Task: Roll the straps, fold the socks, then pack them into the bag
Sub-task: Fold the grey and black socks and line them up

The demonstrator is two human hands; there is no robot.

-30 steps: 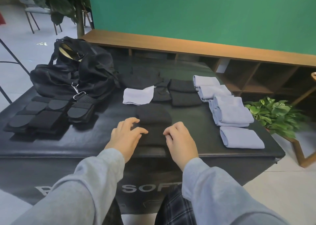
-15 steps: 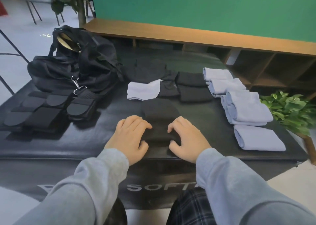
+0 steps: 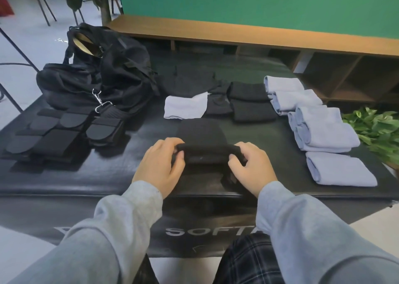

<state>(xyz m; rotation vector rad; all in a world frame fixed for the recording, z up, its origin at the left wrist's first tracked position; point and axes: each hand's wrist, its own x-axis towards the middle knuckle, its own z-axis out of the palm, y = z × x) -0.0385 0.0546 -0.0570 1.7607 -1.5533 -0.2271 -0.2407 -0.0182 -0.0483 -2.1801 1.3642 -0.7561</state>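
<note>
Head view, black sock (image 3: 203,132) lengthwise away, near end lifted by both hands' grip

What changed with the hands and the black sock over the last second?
Both hands moved from resting at the black sock's near end to gripping it: the left hand and right hand now pinch its near edge and have lifted it, folding it away from the person. The bag, the straps and the folded blue socks stayed put.

Soft even daylight, wide-angle edge distortion, slight blur
</note>
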